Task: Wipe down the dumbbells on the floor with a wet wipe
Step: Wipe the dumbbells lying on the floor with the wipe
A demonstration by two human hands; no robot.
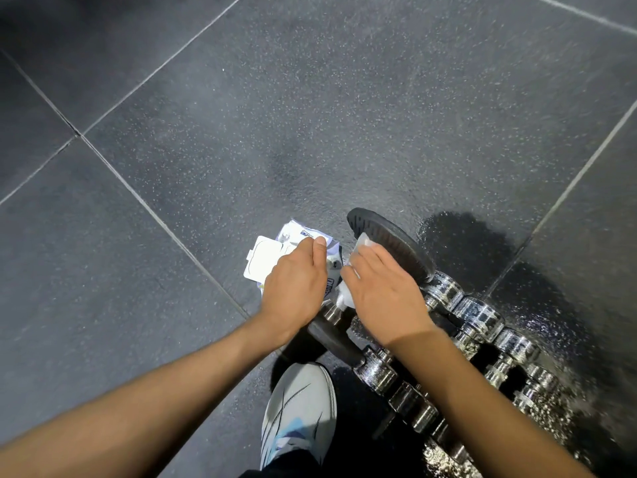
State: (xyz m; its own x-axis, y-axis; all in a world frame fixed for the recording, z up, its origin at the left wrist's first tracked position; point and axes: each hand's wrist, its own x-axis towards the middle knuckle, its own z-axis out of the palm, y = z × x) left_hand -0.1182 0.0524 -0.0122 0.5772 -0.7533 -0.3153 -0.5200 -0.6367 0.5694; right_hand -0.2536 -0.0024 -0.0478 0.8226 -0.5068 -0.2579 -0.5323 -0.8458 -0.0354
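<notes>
A white pack of wet wipes [267,257] lies on the dark floor with its lid flipped open. My left hand [296,281] rests on the pack, fingers straight, pressing it down. My right hand [382,288] holds a white wet wipe [348,294] just right of the pack; the wipe shows above and below the fingers. Several chrome dumbbells [479,315] lie in a row on the floor at the lower right, under my right forearm. A black weight plate [389,239] of the nearest dumbbell sits beyond my right hand.
The floor is dark speckled rubber tiles [241,132] with pale seams. A wet patch [482,243] shines around the dumbbells. My grey and white shoe [300,408] stands at the bottom centre, left of the dumbbell row.
</notes>
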